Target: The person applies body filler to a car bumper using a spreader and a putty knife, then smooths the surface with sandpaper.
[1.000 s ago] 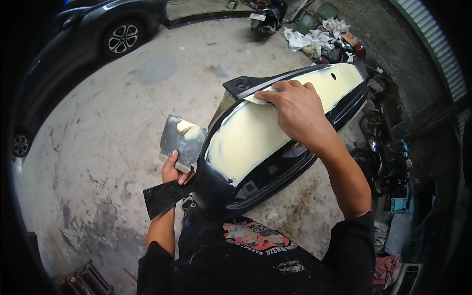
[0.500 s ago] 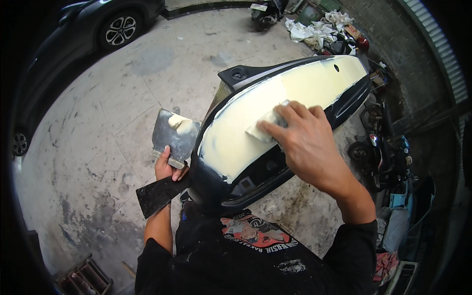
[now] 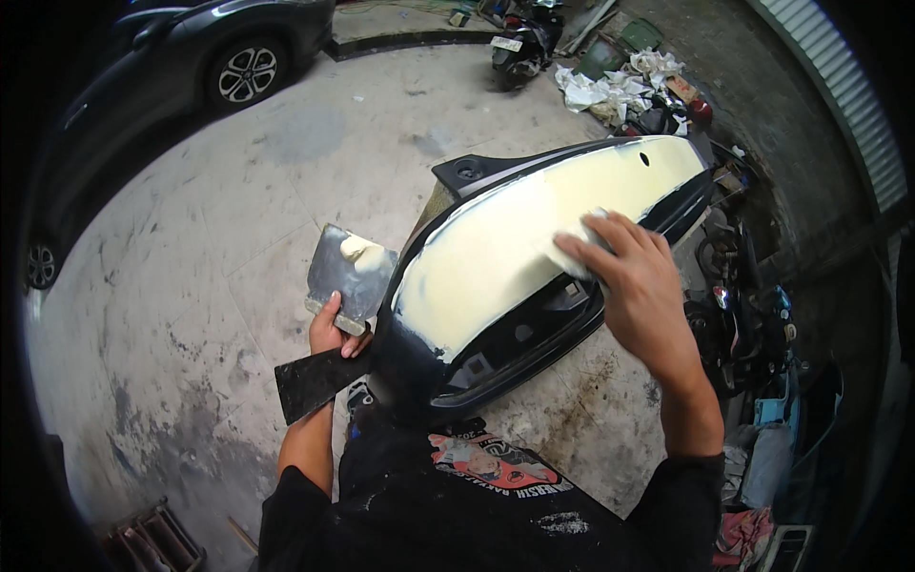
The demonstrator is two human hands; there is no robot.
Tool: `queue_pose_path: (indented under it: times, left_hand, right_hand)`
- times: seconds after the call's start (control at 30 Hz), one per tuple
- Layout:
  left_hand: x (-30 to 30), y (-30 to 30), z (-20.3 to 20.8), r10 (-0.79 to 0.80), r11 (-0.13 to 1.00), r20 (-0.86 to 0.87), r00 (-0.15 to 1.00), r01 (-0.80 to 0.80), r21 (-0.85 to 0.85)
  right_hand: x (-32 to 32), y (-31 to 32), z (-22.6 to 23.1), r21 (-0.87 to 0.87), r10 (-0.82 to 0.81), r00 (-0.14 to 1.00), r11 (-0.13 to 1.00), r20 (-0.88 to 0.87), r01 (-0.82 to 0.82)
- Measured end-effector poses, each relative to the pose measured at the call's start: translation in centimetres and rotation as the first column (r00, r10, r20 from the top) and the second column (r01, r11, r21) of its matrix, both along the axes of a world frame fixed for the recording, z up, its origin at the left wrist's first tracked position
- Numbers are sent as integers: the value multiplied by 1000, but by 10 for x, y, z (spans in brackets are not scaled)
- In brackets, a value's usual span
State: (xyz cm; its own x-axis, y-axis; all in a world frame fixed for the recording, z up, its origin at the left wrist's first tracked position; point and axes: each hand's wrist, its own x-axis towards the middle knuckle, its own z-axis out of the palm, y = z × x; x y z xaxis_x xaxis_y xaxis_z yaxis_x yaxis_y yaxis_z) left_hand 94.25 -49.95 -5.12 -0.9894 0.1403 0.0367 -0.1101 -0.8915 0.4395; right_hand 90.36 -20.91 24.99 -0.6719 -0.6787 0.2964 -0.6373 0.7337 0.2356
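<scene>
Centre of the frame: a long black plastic motorcycle body panel [image 3: 496, 372] rests against your lap, its upper face covered by a broad coat of pale cream filler [image 3: 515, 257] that runs from lower left toward upper right. Your right hand [image 3: 634, 286], right of centre, lies flat on the coated face with the fingers [image 3: 600, 243] pressed over a small pale spreader [image 3: 572, 255], closed on it from above; only its edge shows beneath the fingertips. Your left hand [image 3: 329, 329], left of centre, grips a dark square mixing board [image 3: 348, 276] by its lower edge; a dab of the same cream filler [image 3: 362, 250] sits on the board's upper part. A flat dark scraper blade [image 3: 315, 381] juts to the lower left just below that hand; how it is held cannot be told.

Step in hand, as judged: spreading and levelling the filler along the panel. A next stroke calls for even pressure, a low blade angle, and the board kept near for reloading.

Surroundings: stained grey concrete floor [image 3: 191, 286]; a dark car [image 3: 219, 48] at upper left; a parked scooter [image 3: 519, 38] at top centre; crumpled white rags [image 3: 605, 86] at upper right.
</scene>
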Motion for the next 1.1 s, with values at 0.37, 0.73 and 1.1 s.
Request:
queue_pose_path:
  times: [0.37, 0.73, 1.1]
  left_hand:
    - [3, 5, 8, 30, 999, 144, 989, -33, 19]
    - [8, 5, 5, 92, 995, 173, 981, -87, -37]
    - [5, 1, 7, 49, 995, 103, 993, -40, -93]
  right_hand:
    - [-71, -27, -18, 71, -22, 999, 997, 29, 19]
    - [-22, 1, -35, 27, 17, 999, 999, 39, -18]
    - [15, 37, -35, -62, 8, 1000, 998, -29, -10]
